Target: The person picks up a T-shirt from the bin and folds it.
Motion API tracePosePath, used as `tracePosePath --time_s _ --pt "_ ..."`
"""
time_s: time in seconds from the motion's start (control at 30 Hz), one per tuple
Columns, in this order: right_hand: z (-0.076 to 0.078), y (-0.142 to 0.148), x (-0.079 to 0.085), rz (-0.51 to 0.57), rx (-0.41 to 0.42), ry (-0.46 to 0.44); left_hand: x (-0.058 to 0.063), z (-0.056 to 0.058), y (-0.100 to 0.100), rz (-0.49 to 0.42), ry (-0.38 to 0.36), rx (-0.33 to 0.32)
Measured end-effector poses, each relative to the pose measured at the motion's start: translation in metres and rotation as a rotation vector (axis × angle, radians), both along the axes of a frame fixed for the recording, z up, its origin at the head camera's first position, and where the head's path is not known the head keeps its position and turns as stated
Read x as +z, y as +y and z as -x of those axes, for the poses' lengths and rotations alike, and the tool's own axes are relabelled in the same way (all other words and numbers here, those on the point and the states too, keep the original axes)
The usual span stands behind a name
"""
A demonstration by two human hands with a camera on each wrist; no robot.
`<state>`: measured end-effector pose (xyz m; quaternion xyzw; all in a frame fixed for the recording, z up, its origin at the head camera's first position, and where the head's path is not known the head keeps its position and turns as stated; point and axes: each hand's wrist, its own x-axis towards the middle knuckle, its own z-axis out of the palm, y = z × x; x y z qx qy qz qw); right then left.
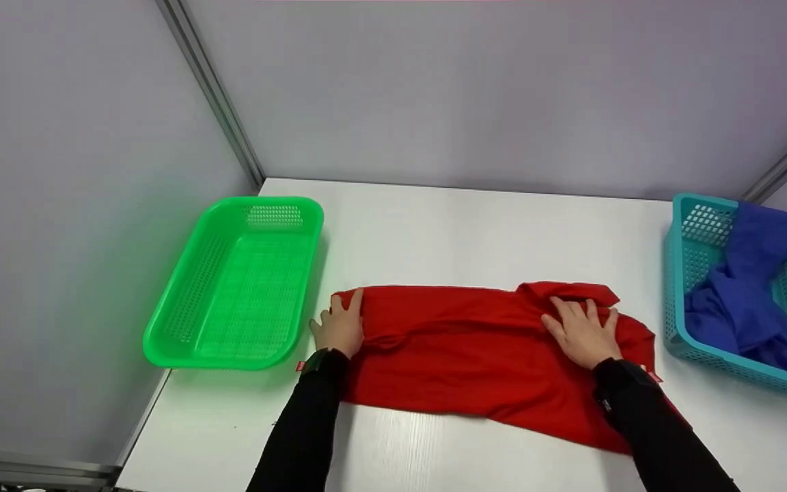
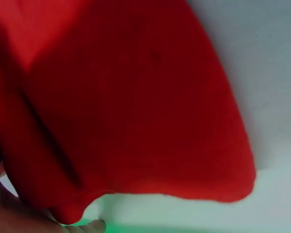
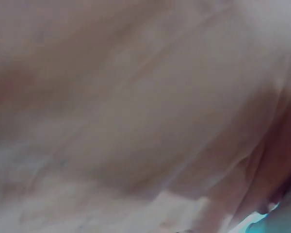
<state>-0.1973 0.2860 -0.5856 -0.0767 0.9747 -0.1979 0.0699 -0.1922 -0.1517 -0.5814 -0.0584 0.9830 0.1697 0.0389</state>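
A red garment (image 1: pixel 448 342) lies spread and creased across the white table, its long side running left to right. My left hand (image 1: pixel 340 329) rests at its left end, fingers spread, some on the fabric and some past its edge. In the left wrist view, a broad corner of the red fabric (image 2: pixel 150 111) fills the middle, with part of the hand (image 2: pixel 19 216) at the lower left. My right hand (image 1: pixel 583 335) presses on the garment's right part with fingers spread, beside a folded flap (image 1: pixel 568 290) at the top. The right wrist view is a pale blur.
At the left stands a bare green plastic basket (image 1: pixel 233 362). A teal basket (image 1: pixel 675 287) at the right holds bunched blue cloth (image 1: pixel 742 301). Grey panels (image 1: pixel 475 89) wall the table at the back and sides.
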Motion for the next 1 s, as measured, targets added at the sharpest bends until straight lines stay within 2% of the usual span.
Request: tracePosePath --time_s 0.17,0.23,0.3,0.53,0.67,0.77,0.83,1.0 --pt "0.0 0.001 -0.001 0.002 0.005 0.051 0.001 0.002 -0.001 0.044 0.129 0.009" --pt "-0.001 0.001 -0.001 -0.003 0.014 0.066 0.003 0.004 -0.001 0.063 0.157 0.002" --pt "-0.001 0.002 0.0 -0.021 0.029 0.06 0.003 0.005 -0.002 0.09 0.162 -0.005" --pt "-0.003 -0.004 0.003 -0.081 0.096 0.014 -0.001 0.002 -0.003 0.159 0.098 -0.01" --pt "-0.002 -0.005 0.001 -0.033 0.086 0.059 -0.004 0.002 -0.004 0.185 0.143 -0.024" --pt "0.002 -0.004 0.007 0.091 0.008 0.151 -0.003 0.003 -0.004 0.179 0.216 -0.056" --pt "0.006 -0.004 0.014 0.186 -0.058 0.242 0.001 0.005 -0.004 0.165 0.277 -0.086" --pt "0.017 -0.004 0.036 0.358 -0.183 0.525 0.019 0.015 -0.002 0.112 0.403 -0.172"
